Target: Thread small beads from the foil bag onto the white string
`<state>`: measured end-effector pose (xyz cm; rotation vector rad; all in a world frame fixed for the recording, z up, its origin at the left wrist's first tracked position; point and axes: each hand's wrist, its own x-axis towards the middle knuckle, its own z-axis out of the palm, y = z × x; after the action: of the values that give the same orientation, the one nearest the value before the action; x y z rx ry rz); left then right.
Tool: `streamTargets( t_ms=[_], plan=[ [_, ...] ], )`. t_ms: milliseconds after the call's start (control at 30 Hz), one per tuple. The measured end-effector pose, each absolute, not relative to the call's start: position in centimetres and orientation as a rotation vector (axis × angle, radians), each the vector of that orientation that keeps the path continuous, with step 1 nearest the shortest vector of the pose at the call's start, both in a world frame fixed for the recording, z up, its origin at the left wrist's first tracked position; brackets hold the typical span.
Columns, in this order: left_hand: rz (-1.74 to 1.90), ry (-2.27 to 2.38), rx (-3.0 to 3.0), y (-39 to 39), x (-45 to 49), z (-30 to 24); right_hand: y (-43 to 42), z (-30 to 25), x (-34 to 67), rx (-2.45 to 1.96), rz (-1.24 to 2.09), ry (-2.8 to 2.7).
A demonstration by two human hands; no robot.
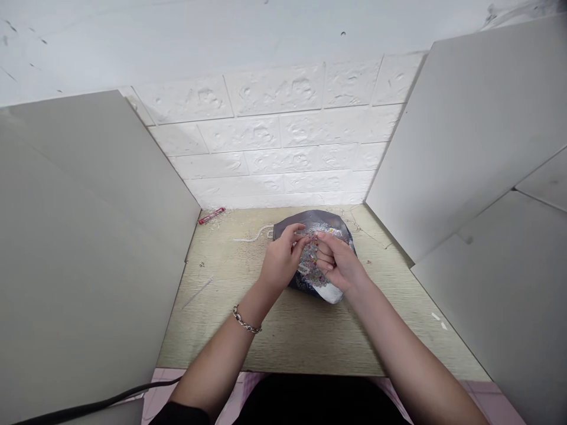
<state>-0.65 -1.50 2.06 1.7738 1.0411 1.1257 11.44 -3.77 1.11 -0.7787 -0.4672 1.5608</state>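
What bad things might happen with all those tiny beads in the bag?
1. The left hand and right hand pinch something too small to make out above the open bag of beads; a slip might lose it among them.
2. The bag lies crumpled and open on the table, so a nudge might spill beads.
3. The white bead strand lies loose beside the left hand; a wrist might sweep it off.
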Motion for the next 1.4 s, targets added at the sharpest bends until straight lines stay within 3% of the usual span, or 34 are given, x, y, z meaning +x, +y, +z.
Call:
streamTargets(
  t_ms=[1400],
  plan=[
    [1.191,1.17,2.298,-2.0,-0.45,1.6,-3.87,0.92,10.91,-0.754,1.673,-0.391]
  ],
)
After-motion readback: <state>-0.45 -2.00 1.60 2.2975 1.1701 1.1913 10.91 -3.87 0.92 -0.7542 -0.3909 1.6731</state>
